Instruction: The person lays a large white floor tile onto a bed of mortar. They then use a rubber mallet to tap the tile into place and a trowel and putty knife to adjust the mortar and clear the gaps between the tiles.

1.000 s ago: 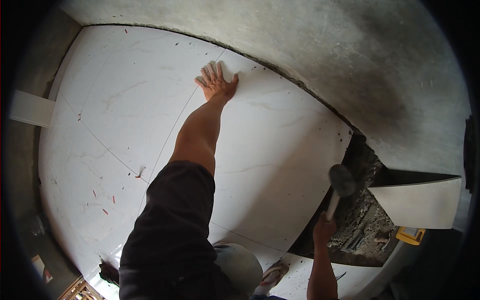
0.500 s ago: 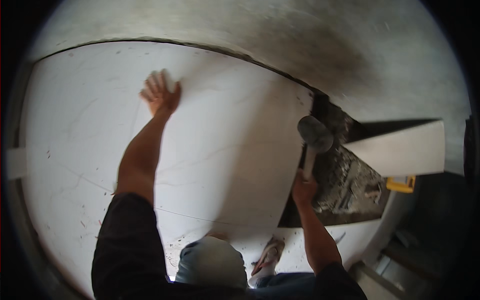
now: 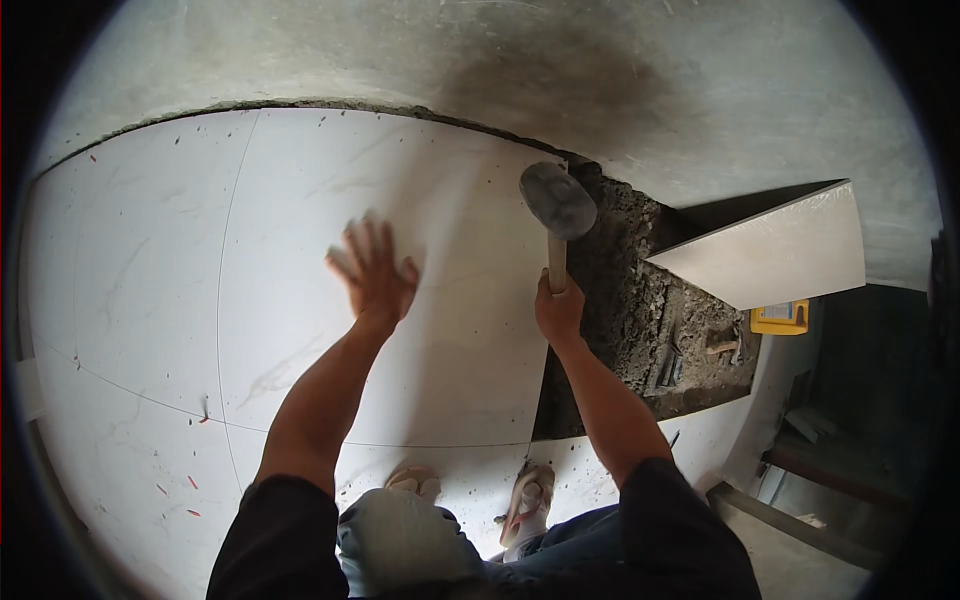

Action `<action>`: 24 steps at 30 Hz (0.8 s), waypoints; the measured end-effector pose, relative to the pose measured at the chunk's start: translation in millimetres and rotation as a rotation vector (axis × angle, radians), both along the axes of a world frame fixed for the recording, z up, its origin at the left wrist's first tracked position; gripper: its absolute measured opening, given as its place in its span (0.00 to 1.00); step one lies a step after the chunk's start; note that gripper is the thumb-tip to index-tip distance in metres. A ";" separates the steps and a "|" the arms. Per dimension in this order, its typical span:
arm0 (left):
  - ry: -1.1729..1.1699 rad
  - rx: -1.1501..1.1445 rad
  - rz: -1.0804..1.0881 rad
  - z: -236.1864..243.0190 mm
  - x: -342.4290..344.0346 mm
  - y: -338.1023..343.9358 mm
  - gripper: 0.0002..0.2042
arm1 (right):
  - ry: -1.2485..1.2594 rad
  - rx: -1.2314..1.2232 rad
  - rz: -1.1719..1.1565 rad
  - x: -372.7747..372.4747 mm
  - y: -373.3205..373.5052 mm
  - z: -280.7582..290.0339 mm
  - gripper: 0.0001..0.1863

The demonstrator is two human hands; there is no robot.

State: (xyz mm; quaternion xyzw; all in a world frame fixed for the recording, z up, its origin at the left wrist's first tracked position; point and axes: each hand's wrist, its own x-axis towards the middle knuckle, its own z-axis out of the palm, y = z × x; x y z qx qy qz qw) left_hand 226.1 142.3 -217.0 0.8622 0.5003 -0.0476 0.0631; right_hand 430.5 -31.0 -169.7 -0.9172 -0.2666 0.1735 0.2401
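My right hand point(image 3: 560, 310) grips the wooden handle of a rubber mallet point(image 3: 556, 200), whose dark head hangs over the far right corner of a large white floor tile point(image 3: 440, 360). My left hand point(image 3: 372, 272), fingers spread and blurred, hovers over or rests on the middle of that same tile; contact cannot be told. The tile lies flat among other white tiles point(image 3: 130, 280) on the floor.
Right of the tile is an untiled strip of rough grey mortar point(image 3: 650, 310). A loose beige tile point(image 3: 770, 250) leans against the grey wall beyond it. A yellow object point(image 3: 780, 317) lies at the right. My feet in sandals point(image 3: 525, 500) stand at the tile's near edge.
My left hand drew back from the far tile edge toward the tile's middle. My right hand raised the mallet and brought it over the tile's corner. The view shifted left.
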 end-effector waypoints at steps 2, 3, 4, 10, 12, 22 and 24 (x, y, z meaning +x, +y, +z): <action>-0.031 -0.043 -0.119 5.5 25.6 9.6 0.33 | -0.031 -0.132 0.044 22.3 -2.6 -7.4 0.15; -0.063 -0.063 -0.139 7.5 38.2 18.1 0.34 | -0.049 -0.270 0.077 26.4 3.9 -4.8 0.15; -0.078 -0.048 -0.130 7.2 47.4 24.2 0.34 | -0.049 -0.262 0.091 27.6 11.4 -3.7 0.15; -0.129 -0.033 -0.112 4.2 81.6 34.8 0.35 | -0.129 -0.314 0.101 51.8 -13.1 -3.0 0.17; -0.129 -0.035 -0.118 5.5 83.5 36.6 0.35 | 0.064 -0.132 -0.073 46.7 -5.3 24.6 0.18; -0.222 0.021 -0.402 -6.4 71.3 2.2 0.33 | 0.072 -0.292 -0.010 72.0 -249.1 67.5 0.20; -0.167 -0.054 -0.621 -4.4 64.3 -51.8 0.33 | 0.264 -0.334 -0.234 55.9 -317.3 55.9 0.20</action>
